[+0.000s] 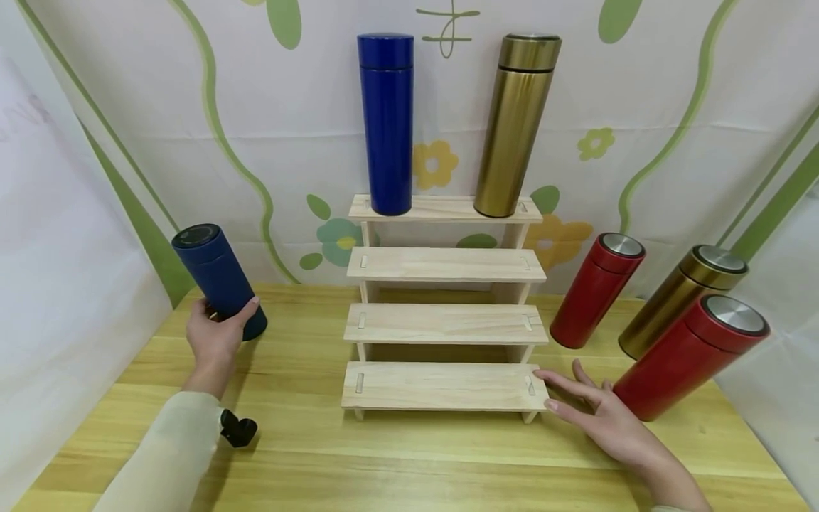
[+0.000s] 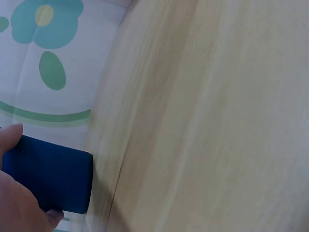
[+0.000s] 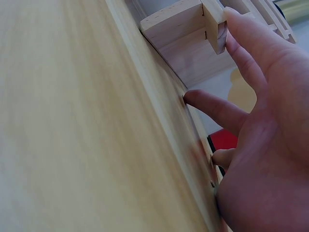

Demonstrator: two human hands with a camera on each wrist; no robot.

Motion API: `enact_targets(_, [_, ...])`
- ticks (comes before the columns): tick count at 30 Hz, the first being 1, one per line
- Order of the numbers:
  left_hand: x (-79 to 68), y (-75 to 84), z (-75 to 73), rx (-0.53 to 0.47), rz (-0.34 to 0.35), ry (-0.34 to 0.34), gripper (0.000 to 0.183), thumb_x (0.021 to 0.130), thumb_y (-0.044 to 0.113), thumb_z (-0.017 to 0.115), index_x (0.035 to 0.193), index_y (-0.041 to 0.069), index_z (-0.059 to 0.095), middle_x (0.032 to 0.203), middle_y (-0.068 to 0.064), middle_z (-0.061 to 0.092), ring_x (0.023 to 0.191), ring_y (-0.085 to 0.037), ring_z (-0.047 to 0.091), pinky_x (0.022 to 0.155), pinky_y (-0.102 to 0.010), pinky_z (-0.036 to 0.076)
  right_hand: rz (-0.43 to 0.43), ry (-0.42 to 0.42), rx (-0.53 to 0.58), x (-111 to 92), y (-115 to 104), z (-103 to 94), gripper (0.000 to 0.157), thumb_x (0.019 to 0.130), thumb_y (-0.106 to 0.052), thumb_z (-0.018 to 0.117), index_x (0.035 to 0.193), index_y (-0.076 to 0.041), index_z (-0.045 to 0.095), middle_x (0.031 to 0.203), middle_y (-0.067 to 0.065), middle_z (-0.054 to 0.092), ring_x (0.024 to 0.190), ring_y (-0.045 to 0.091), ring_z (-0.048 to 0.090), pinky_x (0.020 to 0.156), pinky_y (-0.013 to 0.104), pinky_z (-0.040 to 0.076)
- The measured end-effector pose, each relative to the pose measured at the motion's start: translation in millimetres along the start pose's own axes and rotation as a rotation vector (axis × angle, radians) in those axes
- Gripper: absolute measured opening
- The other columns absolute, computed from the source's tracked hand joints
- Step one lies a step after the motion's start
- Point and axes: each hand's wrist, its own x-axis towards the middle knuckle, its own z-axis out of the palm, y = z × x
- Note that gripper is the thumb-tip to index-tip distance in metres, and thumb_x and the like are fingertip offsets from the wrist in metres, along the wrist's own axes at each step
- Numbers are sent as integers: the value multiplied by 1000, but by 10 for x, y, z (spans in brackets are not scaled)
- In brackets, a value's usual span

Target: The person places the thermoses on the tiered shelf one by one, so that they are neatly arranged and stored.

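Observation:
On the left, my left hand [image 1: 216, 338] grips the lower part of a dark blue thermos bottle [image 1: 220, 274], thumb on one side and fingers round the other. In the left wrist view the base of this bottle [image 2: 53, 174] is close to the tabletop; I cannot tell whether it touches. A four-step wooden display stand [image 1: 441, 387] occupies the middle. With its fingers spread, my right hand [image 1: 608, 419] touches the right end of the lowest step. The right wrist view shows the thumb of that hand [image 3: 285, 130] against the board's end [image 3: 215, 26], other fingertips on the table.
On the top step stand a glossy blue bottle [image 1: 388, 128] and a gold bottle [image 1: 518, 128]. Right of the stand are a red bottle [image 1: 595, 291], another gold bottle [image 1: 678, 302] and a nearer red bottle [image 1: 687, 363]. A patterned cloth [image 1: 288, 142] hangs behind the wooden table [image 1: 307, 462].

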Motion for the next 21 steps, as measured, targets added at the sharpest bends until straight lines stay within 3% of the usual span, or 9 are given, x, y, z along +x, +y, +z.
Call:
enact_targets(9, [19, 16, -14, 62, 29, -3, 93, 91, 46, 80, 164, 15, 31, 166, -10, 42, 149, -32, 47, 122, -51, 42, -18, 6, 6, 1, 10, -16, 47, 101, -36, 71, 147, -35, 61, 164, 16, 43, 160, 53, -3, 114, 79, -24])
enact_targets(21, [1, 8, -16, 38, 40, -8, 88, 91, 44, 80, 163, 20, 36, 165, -7, 44, 149, -30, 48, 122, -49, 42, -30, 5, 16, -2, 24, 3, 47, 101, -34, 71, 147, -34, 62, 163, 15, 45, 159, 54, -3, 113, 79, -24])
